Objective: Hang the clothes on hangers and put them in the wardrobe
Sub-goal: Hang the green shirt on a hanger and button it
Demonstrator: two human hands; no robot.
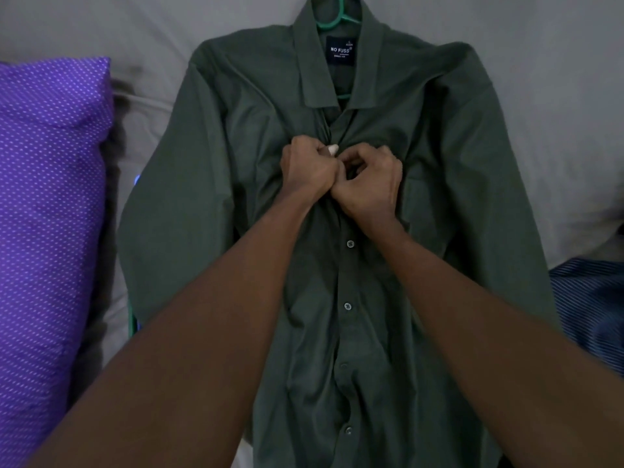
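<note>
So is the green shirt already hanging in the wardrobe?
No, the green shirt lies flat on the grey bedsheet, both hands working at its placket.

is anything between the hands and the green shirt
No. Both the left hand and right hand are already pinching the green shirt at its chest, over the green hanger. Nothing visible lies between them.

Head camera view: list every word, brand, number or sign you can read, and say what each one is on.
"NO FUSS": white letters on the dark neck label sewn inside the collar of the green shirt.
Small line under it on the same label: too small to read.
Tiny mark above it on the label: too blurred to read.
Nothing else carries text.
</note>
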